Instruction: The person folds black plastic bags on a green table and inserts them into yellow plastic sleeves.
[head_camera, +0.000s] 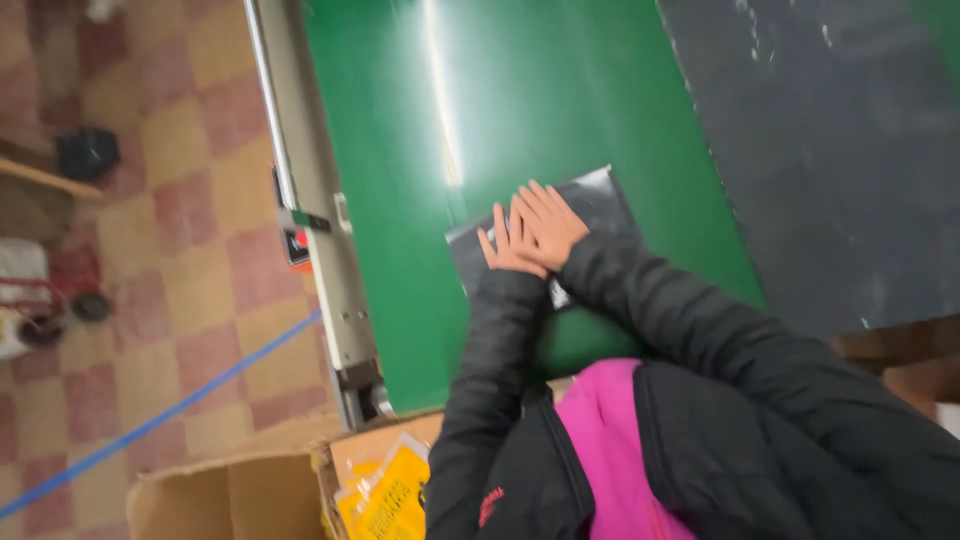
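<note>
Two flat hands, left hand (503, 250) and right hand (548, 228), fingers spread and gripping nothing, are pressed on the dark glossy plastic bag (600, 200) lying mid-way on the green conveyor belt (400, 150); pressure is best kept even.

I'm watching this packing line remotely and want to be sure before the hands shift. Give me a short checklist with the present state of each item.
1. Dark flat bag lies wholly on the green belt: ok.
2. Left hand flat on the bag, open: ok.
3. Right hand flat on the bag, overlapping the left: ok.
4. Bag clear of the belt's metal side rail: ok.
5. Belt moving or stopped: cannot tell.
6. Cardboard box with yellow packets near the belt's end: ok.
</note>
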